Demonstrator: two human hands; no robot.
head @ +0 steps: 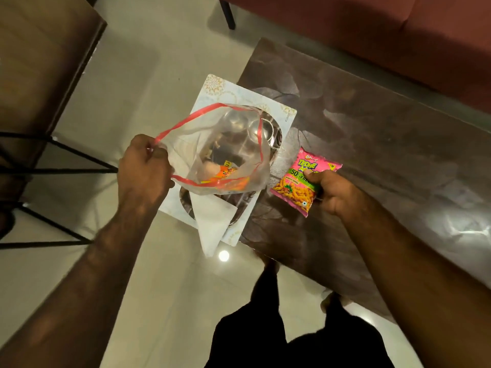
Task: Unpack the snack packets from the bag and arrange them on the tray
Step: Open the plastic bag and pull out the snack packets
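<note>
1. One dark glossy table [372,128], filling the right side.
2. One pale patterned tray [288,115] at its left corner, overhanging the edge.
3. One clear bag [186,144], red-rimmed, held open above the tray.
4. Two hands: left hand [143,168] pinching the bag's rim, right hand [337,192] gripping a packet just right of the tray.
5. Two snack packets for sure: pink packet [297,187] in that grip, orange packet [228,172] down in the bag.
</note>
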